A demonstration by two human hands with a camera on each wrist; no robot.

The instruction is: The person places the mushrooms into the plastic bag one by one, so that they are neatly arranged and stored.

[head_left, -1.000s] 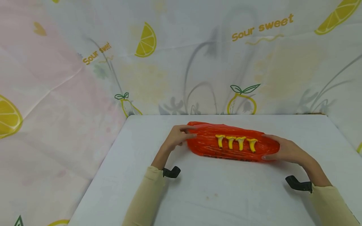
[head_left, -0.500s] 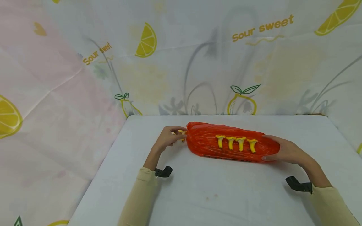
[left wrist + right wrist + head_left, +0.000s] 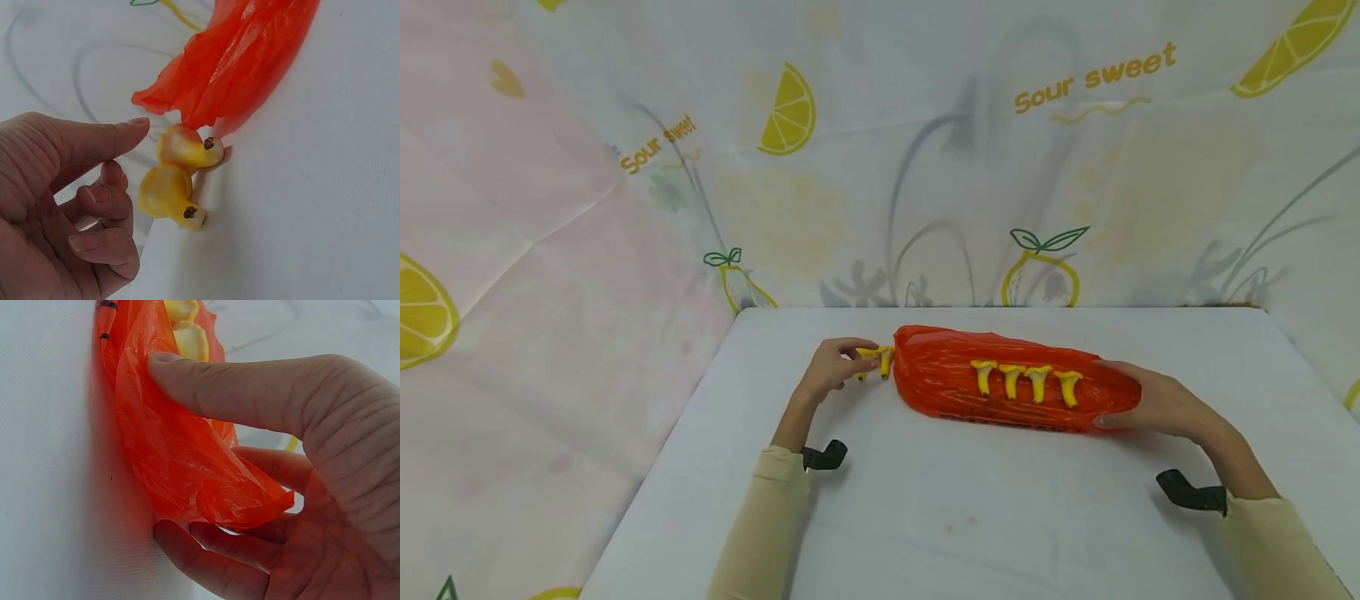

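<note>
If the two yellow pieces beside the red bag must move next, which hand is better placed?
Probably left: the left hand is close beside those yellow pieces and seems empty, while the right hand holds the red bag at its other end.

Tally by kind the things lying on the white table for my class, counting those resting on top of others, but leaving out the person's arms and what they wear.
Yellow mushrooms: 6 (4 on the bag, 2 near the left hand)
Red plastic bag: 1
Total visible: 7
</note>
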